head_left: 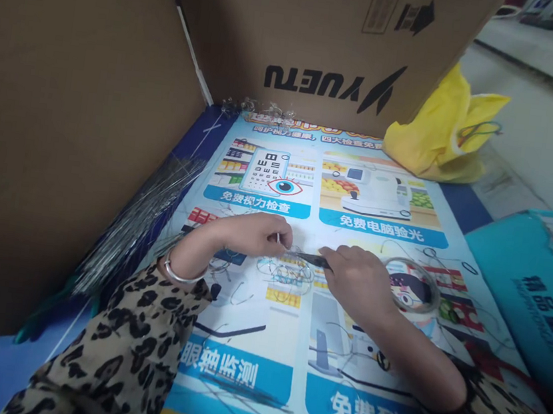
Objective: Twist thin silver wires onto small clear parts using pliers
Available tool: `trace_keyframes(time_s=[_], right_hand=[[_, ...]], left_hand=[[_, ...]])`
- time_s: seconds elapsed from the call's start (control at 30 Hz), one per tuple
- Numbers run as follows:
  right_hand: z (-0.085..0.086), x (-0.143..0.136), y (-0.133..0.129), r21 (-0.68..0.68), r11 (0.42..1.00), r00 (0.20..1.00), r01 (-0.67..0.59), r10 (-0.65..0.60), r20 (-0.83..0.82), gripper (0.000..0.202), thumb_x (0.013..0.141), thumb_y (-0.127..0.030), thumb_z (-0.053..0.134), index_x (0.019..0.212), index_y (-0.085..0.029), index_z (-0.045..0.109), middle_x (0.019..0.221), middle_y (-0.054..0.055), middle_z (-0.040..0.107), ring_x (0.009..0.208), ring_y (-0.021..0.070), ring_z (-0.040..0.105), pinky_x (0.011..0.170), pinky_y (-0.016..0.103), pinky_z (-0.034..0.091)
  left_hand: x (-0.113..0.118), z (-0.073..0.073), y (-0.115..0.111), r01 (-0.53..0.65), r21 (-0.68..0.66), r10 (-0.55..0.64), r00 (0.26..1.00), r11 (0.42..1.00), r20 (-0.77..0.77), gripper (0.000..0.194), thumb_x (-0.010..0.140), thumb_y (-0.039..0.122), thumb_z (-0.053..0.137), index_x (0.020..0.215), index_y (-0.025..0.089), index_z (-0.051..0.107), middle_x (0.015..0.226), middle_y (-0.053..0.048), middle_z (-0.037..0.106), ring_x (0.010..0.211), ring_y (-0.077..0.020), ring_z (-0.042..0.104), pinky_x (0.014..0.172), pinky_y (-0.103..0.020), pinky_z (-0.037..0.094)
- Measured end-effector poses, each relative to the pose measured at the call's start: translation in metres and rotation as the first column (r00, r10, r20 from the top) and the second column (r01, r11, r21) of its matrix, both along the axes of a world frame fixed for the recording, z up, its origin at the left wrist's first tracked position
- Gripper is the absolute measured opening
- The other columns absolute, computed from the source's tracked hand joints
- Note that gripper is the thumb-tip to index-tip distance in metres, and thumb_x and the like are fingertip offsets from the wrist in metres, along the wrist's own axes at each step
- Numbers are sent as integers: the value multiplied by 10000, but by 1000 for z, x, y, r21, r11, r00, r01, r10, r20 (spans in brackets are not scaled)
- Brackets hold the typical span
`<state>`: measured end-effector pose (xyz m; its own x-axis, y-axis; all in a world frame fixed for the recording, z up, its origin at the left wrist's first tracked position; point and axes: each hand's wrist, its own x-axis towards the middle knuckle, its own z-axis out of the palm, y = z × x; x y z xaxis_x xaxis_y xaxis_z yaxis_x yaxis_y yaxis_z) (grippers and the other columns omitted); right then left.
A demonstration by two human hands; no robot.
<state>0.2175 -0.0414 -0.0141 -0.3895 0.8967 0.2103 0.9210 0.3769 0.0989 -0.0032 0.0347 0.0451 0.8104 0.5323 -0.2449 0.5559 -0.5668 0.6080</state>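
Note:
Over the middle of the printed poster point(302, 304), my left hand point(258, 233) is closed in a pinch on a thin wire point(287, 251). My right hand point(356, 277) wraps round needle-nose pliers point(313, 260), whose dark pointed jaws reach left to the wire beside my left fingertips. The handles are hidden in my palm. Just below the jaws is a loose tangle of looped wire point(288, 272). To the right of my right hand, partly behind it, lies a roll of clear tape point(435, 290).
A bundle of straight wires point(141, 217) lies at the left, against a tall cardboard box point(67, 107). Small wire pieces point(268, 110) sit at the back. A yellow bag point(434, 135) stands back right, with a teal box point(524, 278) nearer. Wire scraps point(254, 392) lie in front.

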Motion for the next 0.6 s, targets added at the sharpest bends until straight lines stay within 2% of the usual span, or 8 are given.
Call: trace_keyframes(time_s=[0.23,0.43,0.6], right_hand=[[-3,1,1,30,1000,1000,-8,9,-19,259,764,-178,538,991,-200,661,736,25,629,720,176,540,654,289,291],[-4,2,1,28,1000,999,1,1,-45,254,780,-187,522,993,-210,659,749,22,636,729,171,546,667,280,315],[-6,4,2,45,999,998,7,-4,-65,261,774,-183,521,990,-216,662,740,15,636,720,174,549,667,280,328]], left_hand=[[-3,-6,7,98,-25,-96,992,995,85,195,845,205,473,970,139,607,968,-57,603,923,-142,533,829,-247,399],[-8,-12,13,142,-125,-121,980,982,158,209,863,204,450,991,151,606,1065,-61,577,990,-141,526,896,-257,384],[-8,-13,14,142,-114,-124,981,983,149,211,849,196,458,978,137,613,1047,-72,579,988,-147,525,894,-257,385]])
